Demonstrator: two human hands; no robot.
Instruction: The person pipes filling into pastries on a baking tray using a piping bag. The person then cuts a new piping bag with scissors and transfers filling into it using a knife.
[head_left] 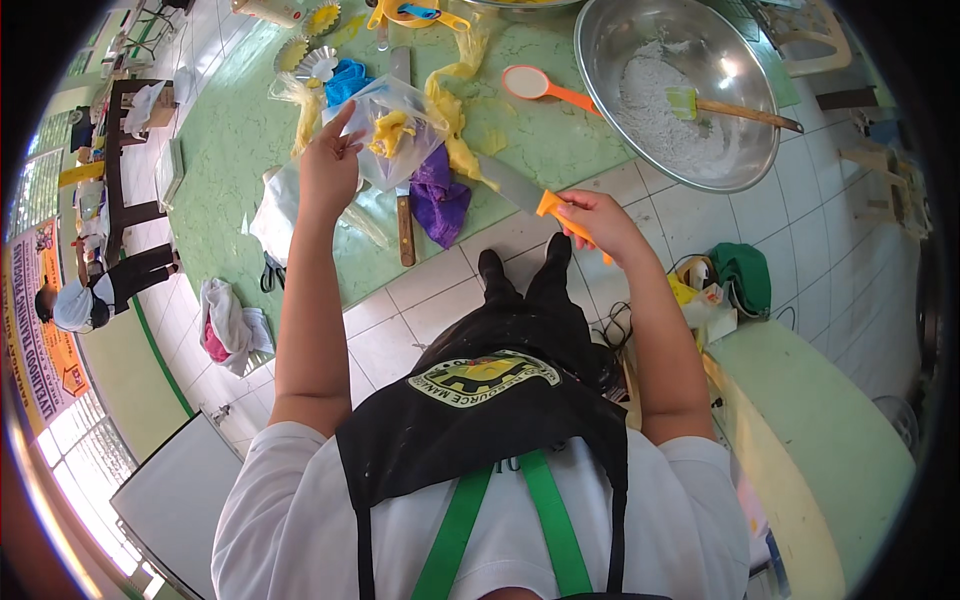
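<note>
My right hand (598, 222) grips a knife (515, 187) by its orange handle, the broad blade pointing left over the table edge. Yellow paste lies beside the blade tip. My left hand (332, 160) has its fingers apart at the left edge of a clear plastic bag (412, 108). Inside or on that bag is a lump of yellow paste (392, 133); I cannot tell which. A yellow-smeared plastic strip (456, 125) lies right of it. Near the bag are a purple cloth (438, 197), a blue cloth (347, 80) and a wooden-handled tool (406, 230).
A large metal bowl (597, 75) holds white powder and a spatula (740, 111) at the table's right. An orange-handled measuring scoop (535, 84) lies left of it. Fluted tins (317, 65) sit far left, scissors (271, 273) near the left edge. Another person (75, 305) stands at far left.
</note>
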